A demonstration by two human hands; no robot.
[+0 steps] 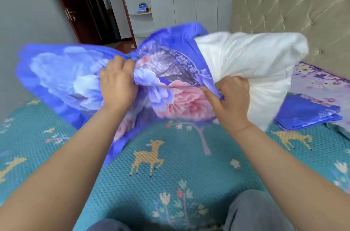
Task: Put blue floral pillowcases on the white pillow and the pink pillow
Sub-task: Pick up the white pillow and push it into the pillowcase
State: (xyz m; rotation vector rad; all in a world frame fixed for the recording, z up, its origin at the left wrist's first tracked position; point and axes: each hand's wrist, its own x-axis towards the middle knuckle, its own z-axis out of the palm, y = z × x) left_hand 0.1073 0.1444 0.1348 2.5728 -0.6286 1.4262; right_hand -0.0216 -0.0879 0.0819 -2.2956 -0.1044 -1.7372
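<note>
Task progress: first pillowcase (79,77) partly drawn over the white pillow (251,60); judged roughly half on.
Covered portion: the end of the pillow toward the person's left sits inside the case; the right end protrudes bare from the opening.
Remaining work: pull the opening over the exposed end, settle the corners, then dress the pink pillow, which cannot be identified in this view.
Second pillowcase (305,111): folded flat on the bed at right, just beside the white pillow, not yet used.
Left hand (118,81): fingers curled, gripping a bunched gather of case fabric through to the filling.
Right hand (231,98): fingers curled, pinching the case's open edge where it meets the bare pillow.
Location of work: pillow and case held up above the bed mat (170,164), apart from it.
Case material: thin, smooth woven cloth, blue ground with large pale blue and pink blooms; creases sharply where gripped.
Pillow material: soft, plump, plain white cover, dented at the grip.
Bed mat: teal, waffle-textured, printed with deer and trees.
Headboard (284,7): beige, button-tufted padding.
</note>
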